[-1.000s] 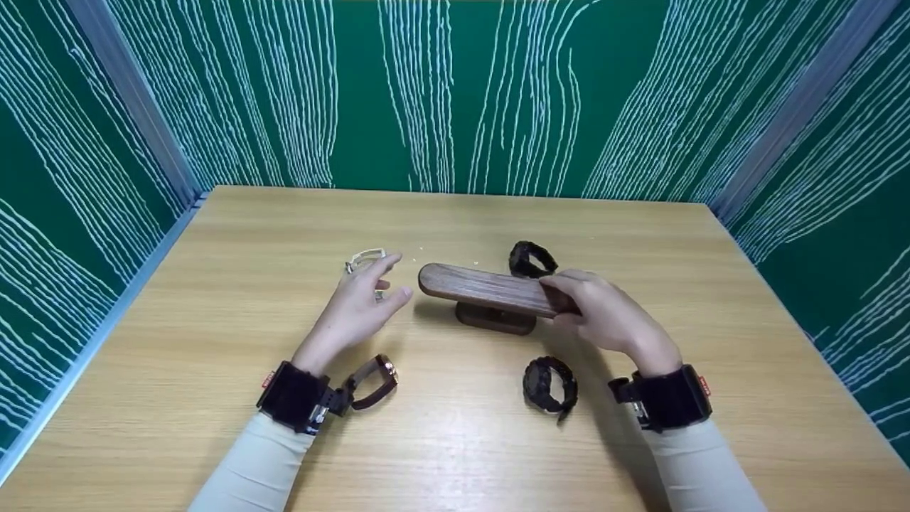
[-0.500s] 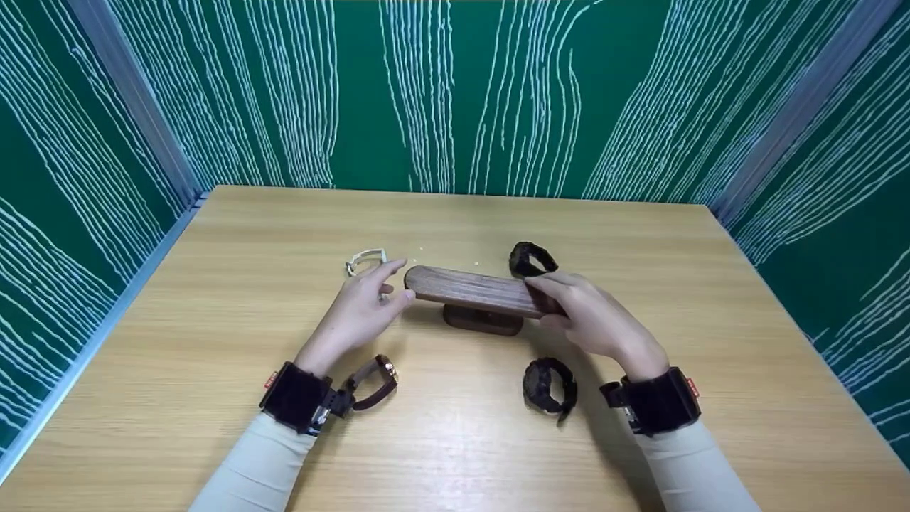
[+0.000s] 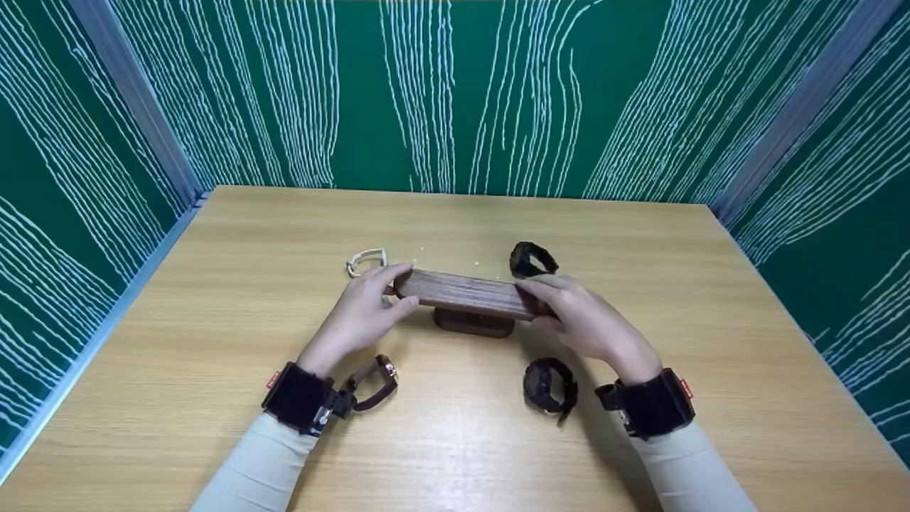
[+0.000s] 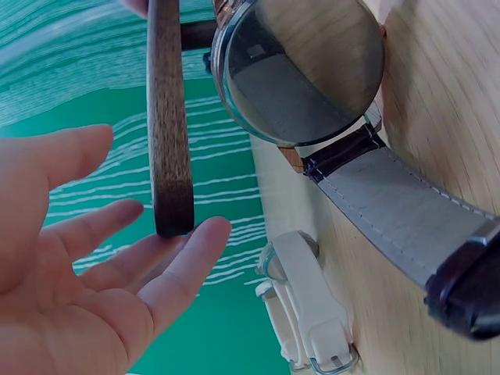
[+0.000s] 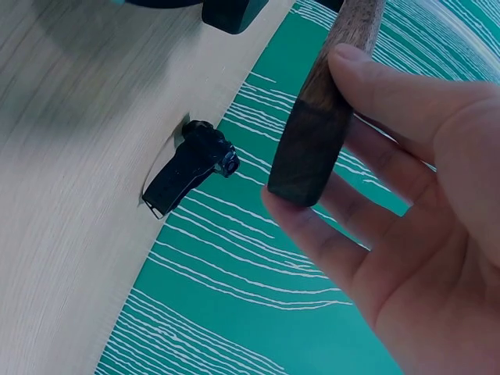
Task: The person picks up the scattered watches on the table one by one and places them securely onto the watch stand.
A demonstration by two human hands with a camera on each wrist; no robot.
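Note:
A dark wooden stand [image 3: 458, 290] has a long bar with rounded ends on a short base [image 3: 474, 323]. My right hand [image 3: 586, 323] pinches the bar's right end between thumb and fingers. At the other end is my left hand [image 3: 359, 309], its fingertips right at the bar's tip. In the left wrist view the left thumb stands apart from the bar [image 4: 169, 133]. A white-strapped watch [image 3: 366, 252] lies just beyond the left hand, and a black watch [image 3: 522, 260] lies behind the right hand.
Nearer the front, a brown-strapped watch [image 3: 379, 396] lies by the left wrist and another black watch [image 3: 537, 384] by the right. All are on a light wooden table [image 3: 455, 455]. Green walls [image 3: 355, 92] with white lines rise behind and at both sides.
The stand has shifted left, its bar's left end now between the left thumb and fingers in the head view. My right hand has moved left with it; the left hand has barely moved.

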